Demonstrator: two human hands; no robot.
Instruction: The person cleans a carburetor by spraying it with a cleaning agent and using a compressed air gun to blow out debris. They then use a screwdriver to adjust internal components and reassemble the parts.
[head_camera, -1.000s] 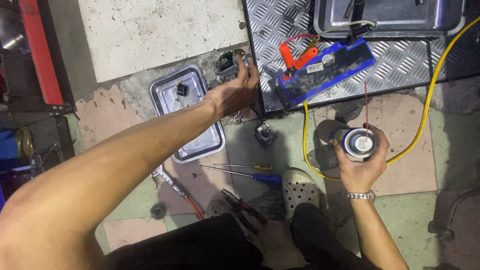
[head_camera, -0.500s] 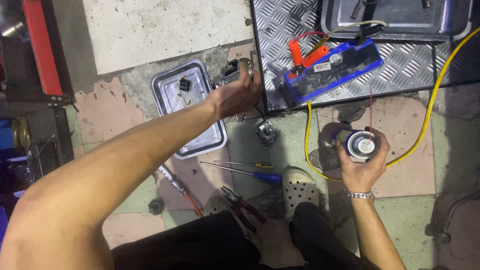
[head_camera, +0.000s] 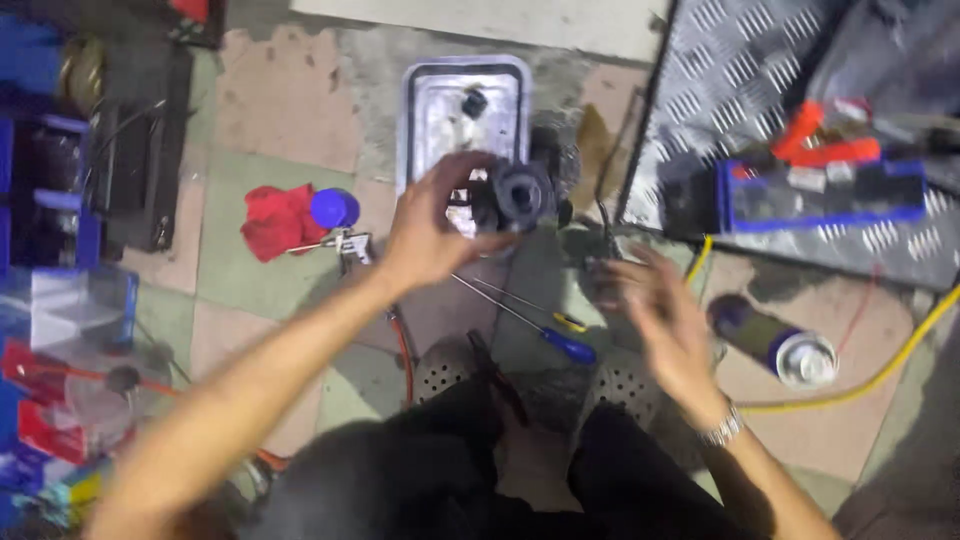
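While the left hand (head_camera: 430, 225) keeps a clenched grip on a dark round metal part (head_camera: 518, 195) above the shallow silver metal tray (head_camera: 425, 110), the right hand (head_camera: 668, 320) hovers released, fingers spread and blurred. Near it a blue-and-white spray can (head_camera: 775, 342) lies on the tiled floor (head_camera: 270, 130), beside a yellow cable (head_camera: 880, 372). A blue rectangular box (head_camera: 825, 195) rests on the chequer plate (head_camera: 720, 90).
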